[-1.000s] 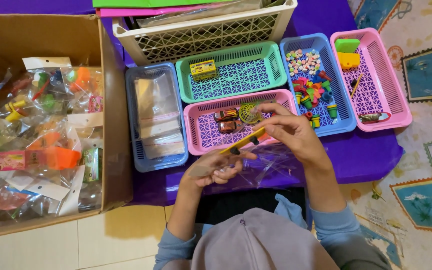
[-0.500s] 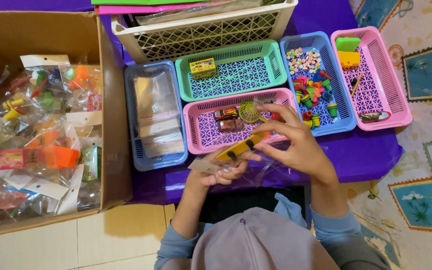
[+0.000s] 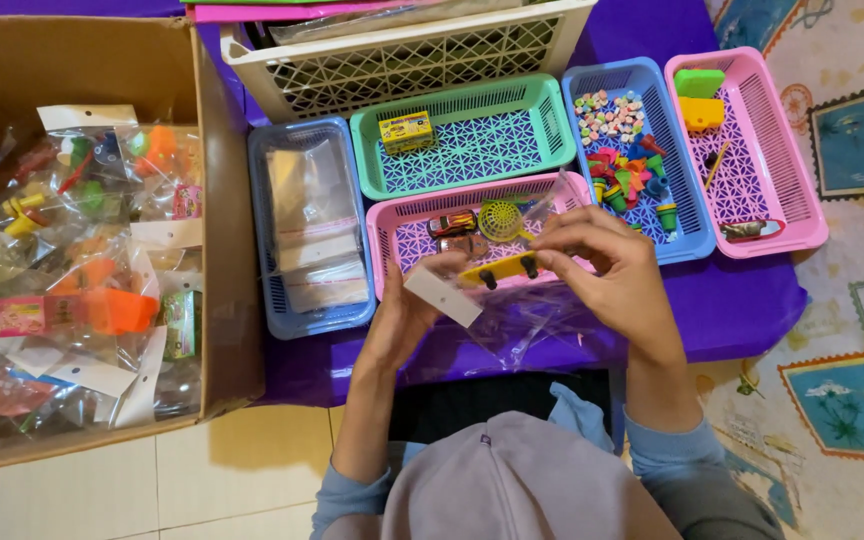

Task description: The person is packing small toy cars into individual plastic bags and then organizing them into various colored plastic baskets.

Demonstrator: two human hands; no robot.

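Right now the right hand pinches a yellow toy skateboard by one end. Just beside it, the left hand pinches a clear plastic bag by its white card top. With such a small grip, the toy could slip and fall.

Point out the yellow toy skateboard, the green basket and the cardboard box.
Yellow toy skateboard point(image 3: 500, 268): head view, middle of its deck.
Green basket point(image 3: 552, 100): head view, right rim.
Cardboard box point(image 3: 222, 180): head view, right wall.
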